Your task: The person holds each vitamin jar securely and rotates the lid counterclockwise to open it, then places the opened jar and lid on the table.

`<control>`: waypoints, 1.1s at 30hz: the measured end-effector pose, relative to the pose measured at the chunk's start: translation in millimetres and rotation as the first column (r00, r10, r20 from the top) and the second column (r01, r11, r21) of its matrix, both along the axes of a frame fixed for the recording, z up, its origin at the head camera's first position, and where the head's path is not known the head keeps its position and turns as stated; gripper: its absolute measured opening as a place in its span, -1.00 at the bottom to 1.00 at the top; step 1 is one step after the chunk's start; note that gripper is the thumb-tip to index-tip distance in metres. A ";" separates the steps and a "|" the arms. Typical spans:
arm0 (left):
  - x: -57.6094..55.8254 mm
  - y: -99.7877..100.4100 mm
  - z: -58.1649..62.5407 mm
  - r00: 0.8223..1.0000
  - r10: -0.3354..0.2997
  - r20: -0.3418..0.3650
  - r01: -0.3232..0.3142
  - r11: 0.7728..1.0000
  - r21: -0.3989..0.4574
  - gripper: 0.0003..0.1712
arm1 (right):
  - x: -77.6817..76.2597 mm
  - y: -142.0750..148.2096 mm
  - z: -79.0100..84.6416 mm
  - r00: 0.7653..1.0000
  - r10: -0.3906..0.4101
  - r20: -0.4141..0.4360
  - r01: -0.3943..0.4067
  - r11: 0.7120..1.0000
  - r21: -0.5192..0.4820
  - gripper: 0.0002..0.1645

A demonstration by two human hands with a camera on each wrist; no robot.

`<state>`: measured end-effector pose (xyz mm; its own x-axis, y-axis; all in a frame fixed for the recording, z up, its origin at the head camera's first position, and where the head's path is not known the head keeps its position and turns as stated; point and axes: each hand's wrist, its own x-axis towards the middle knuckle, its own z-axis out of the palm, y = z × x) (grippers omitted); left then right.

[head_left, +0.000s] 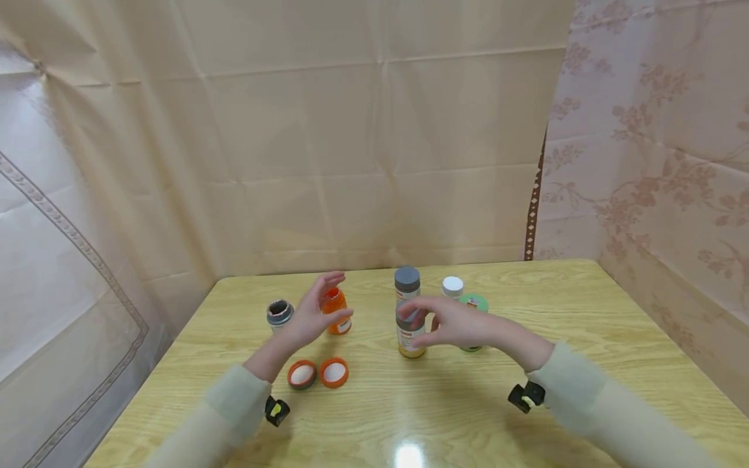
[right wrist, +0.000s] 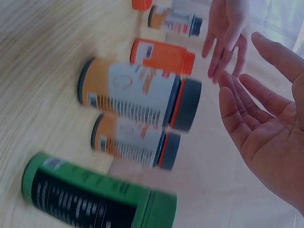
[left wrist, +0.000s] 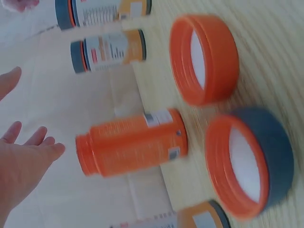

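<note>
My left hand [head_left: 308, 316] hovers over the table's left half, thumb and fingers apart, holding nothing. Nearest to it stands an uncapped orange bottle [head_left: 337, 323]; an uncapped grey-necked bottle [head_left: 279, 312] is left of the hand. Two lids lie inner side up in front: a grey one [head_left: 302, 376] with an orange inner rim, and an orange lid [head_left: 334, 372]. Loosely curved and also without anything in it, my right hand [head_left: 453, 322] hangs before two grey-capped bottles, a near one [head_left: 411, 339] and a far one [head_left: 407, 279]. The right wrist view shows both bottles [right wrist: 137, 92] with lids on.
Behind my right hand are a green bottle [head_left: 475, 302], partly hidden, and a white-capped bottle [head_left: 452, 286]. Everything stands on a pale wooden table [head_left: 374, 416]. A beige curtain [head_left: 374, 162] hangs along its back edge, and a flowered cloth [head_left: 661, 149] hangs at right.
</note>
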<state>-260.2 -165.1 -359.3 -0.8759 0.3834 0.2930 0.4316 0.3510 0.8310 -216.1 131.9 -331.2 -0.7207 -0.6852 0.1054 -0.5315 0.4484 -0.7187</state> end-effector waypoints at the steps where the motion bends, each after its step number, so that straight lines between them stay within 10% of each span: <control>1: 1.9 3.0 0.4 1.000 -0.008 0.007 0.008 1.000 -0.004 -0.22 | -0.3 3.9 0.6 1.000 -0.007 -0.014 0.007 1.000 -0.001 -0.45; 16: 16.3 46.5 -8.0 0.982 -0.149 0.117 0.147 0.989 0.023 -0.18 | -1.3 50.5 8.2 0.991 -0.088 -0.096 0.088 0.996 0.001 -0.53; 33: -1.3 69.8 -35.3 0.952 -0.193 0.237 0.188 0.981 0.041 -0.12 | 8.2 92.4 -8.8 0.959 -0.240 -0.148 0.248 0.968 0.037 -0.51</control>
<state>-261.6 -95.3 -394.5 -0.8323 0.5464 0.0930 0.2775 0.2656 0.9233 -208.0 224.3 -340.0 -0.8472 -0.4979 0.1854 -0.4951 0.6133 -0.6155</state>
